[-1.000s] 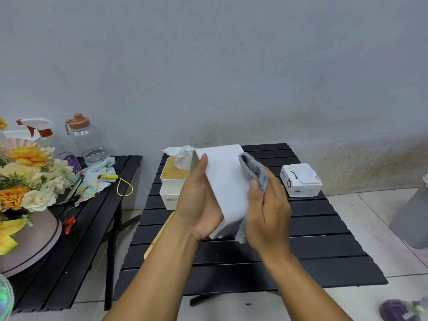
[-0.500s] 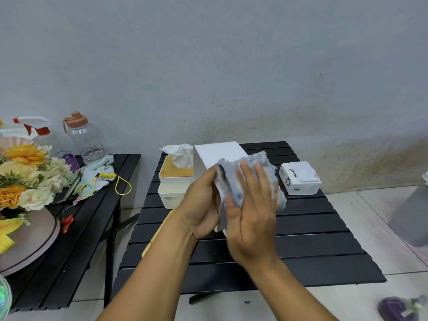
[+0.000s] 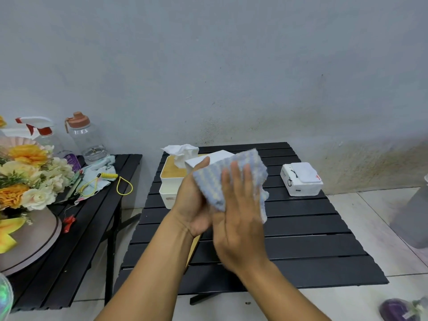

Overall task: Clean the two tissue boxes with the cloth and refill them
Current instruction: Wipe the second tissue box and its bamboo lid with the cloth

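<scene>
Gripping a white box [image 3: 216, 156] in the left hand [image 3: 194, 205], with the thumb lying along its near upper edge and the palm wrapping its left side. Holding it tilted in the air over the middle of the black slatted tabletop [image 3: 312, 239]. Pressing a blue-and-white cloth [image 3: 208, 181] flat against the box's near face with the right hand [image 3: 240, 230], keeping the fingers [image 3: 235, 174] straight and spread, curling round nothing. Covering most of the box with the cloth, leaving only its top corner showing at twelve o'clock from the hands, and letting a loose end hang at four o'clock of the right hand.

Standing at ten o'clock on the tabletop, just behind the left hand: second box [image 3: 172, 173], white, wearing a wooden top and pushing a tissue [image 3: 181, 150] up through it. Seeming to sit on another white part below, though not showing clearly whether joined or separate. Lying flat at seven o'clock on the tabletop, mostly hiding under the left forearm: wooden lid [image 3: 192, 251]. Sitting at two o'clock, well apart from both hands: small white pack [image 3: 301, 179] with a flip top.

Crowding a side tabletop [image 3: 92, 239] at nine o'clock: flowers [image 3: 30, 177], spray bottle [image 3: 39, 128], clear bottle [image 3: 85, 137] with an orange cap, pale rag [image 3: 99, 172], yellow cord [image 3: 115, 181].
</scene>
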{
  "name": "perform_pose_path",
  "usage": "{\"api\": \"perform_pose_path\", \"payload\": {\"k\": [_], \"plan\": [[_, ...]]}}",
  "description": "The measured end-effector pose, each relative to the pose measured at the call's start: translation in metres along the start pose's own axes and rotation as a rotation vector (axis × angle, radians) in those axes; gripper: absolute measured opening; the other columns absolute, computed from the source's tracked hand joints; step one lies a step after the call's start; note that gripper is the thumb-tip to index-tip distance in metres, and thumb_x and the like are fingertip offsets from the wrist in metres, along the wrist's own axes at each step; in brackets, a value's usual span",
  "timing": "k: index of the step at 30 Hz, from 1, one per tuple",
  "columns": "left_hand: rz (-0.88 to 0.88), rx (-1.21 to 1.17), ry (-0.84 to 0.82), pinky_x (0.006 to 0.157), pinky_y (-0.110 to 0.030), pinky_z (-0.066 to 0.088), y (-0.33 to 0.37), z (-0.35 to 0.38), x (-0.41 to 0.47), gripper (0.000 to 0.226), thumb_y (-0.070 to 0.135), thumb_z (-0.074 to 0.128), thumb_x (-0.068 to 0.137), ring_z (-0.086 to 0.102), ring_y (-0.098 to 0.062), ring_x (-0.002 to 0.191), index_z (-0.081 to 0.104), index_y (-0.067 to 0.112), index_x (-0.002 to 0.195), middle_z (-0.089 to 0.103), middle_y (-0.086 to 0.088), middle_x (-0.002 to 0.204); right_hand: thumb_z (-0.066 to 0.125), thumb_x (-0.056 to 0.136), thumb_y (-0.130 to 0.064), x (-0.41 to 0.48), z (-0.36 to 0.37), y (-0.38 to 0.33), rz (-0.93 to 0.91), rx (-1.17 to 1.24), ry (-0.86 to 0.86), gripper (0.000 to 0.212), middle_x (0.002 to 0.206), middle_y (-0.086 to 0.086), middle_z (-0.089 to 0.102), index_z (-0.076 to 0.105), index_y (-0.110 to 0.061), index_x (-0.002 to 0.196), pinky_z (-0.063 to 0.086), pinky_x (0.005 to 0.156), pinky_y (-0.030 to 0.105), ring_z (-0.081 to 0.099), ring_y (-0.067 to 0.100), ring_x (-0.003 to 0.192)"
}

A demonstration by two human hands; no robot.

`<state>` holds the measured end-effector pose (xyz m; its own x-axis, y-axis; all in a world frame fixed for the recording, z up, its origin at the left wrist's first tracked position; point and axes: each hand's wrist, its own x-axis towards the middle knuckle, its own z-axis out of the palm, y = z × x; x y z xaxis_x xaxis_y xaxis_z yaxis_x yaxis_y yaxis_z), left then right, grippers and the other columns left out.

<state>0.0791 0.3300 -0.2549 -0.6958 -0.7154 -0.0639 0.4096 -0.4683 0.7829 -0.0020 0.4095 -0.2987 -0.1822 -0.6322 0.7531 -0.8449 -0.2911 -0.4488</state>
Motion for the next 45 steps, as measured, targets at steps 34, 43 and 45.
{"api": "perform_pose_path", "payload": {"k": [34, 43, 45], "plan": [[0.022, -0.275, 0.073, 0.094, -0.048, 0.060, 0.005, -0.013, 0.001, 0.073, 0.056, 0.042, 0.099, 0.072, -0.035, 0.106, 0.057, -0.004, 0.140, 0.069, -0.024, 0.121, 0.040, 0.097, -0.024, -0.011, 0.004, -0.024, 0.129, 0.040, -0.095, 0.063, 0.165, 0.004, 0.017, 0.025, -0.012, 0.157, 0.000, 0.124, 0.030, 0.009, 0.014, 0.153], [0.051, -0.286, 0.127, 0.108, -0.044, 0.051, 0.003, -0.007, 0.000, 0.064, 0.040, 0.035, 0.105, 0.068, -0.033, 0.119, 0.052, -0.009, 0.143, 0.067, -0.030, 0.126, 0.046, 0.094, -0.018, -0.013, 0.004, -0.021, 0.150, 0.020, -0.110, 0.068, 0.166, 0.001, 0.014, 0.022, -0.013, 0.158, -0.003, 0.123, 0.031, 0.007, 0.016, 0.154], [0.111, -0.280, 0.206, 0.075, -0.029, 0.063, 0.000, -0.013, 0.005, 0.064, 0.034, 0.023, 0.112, 0.078, -0.022, 0.082, 0.072, -0.007, 0.106, 0.076, -0.022, 0.086, 0.044, 0.096, -0.021, -0.022, 0.006, -0.030, 0.110, 0.034, -0.141, 0.065, 0.166, 0.003, 0.019, 0.025, -0.012, 0.157, 0.002, 0.123, 0.032, 0.011, 0.016, 0.153]]}}
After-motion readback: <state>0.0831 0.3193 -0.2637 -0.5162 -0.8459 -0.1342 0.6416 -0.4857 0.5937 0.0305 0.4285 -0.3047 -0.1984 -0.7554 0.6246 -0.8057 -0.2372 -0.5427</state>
